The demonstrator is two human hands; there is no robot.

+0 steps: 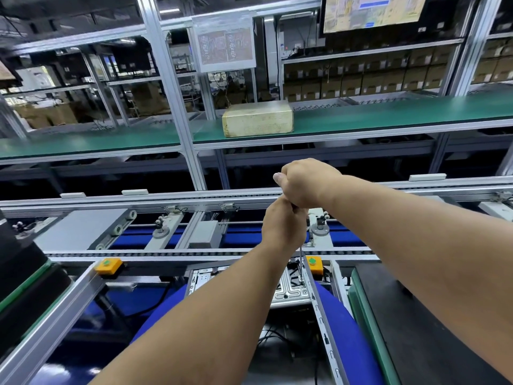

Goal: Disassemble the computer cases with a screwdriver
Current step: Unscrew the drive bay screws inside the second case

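At frame centre, the right hand [305,182] is fisted over the top of the screwdriver [301,262]; the left hand [283,226] grips it just below. The shaft runs down to the open computer case [291,293], lower centre, its tip touching the metal interior.

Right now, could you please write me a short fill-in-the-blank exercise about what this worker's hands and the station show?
1. Both hands grip a ____ whose shaft points down into the open computer case.
2. The right hand is stacked ____ the left hand.
3. The box sits on a ____ shelf.

Missing words: screwdriver; above; green
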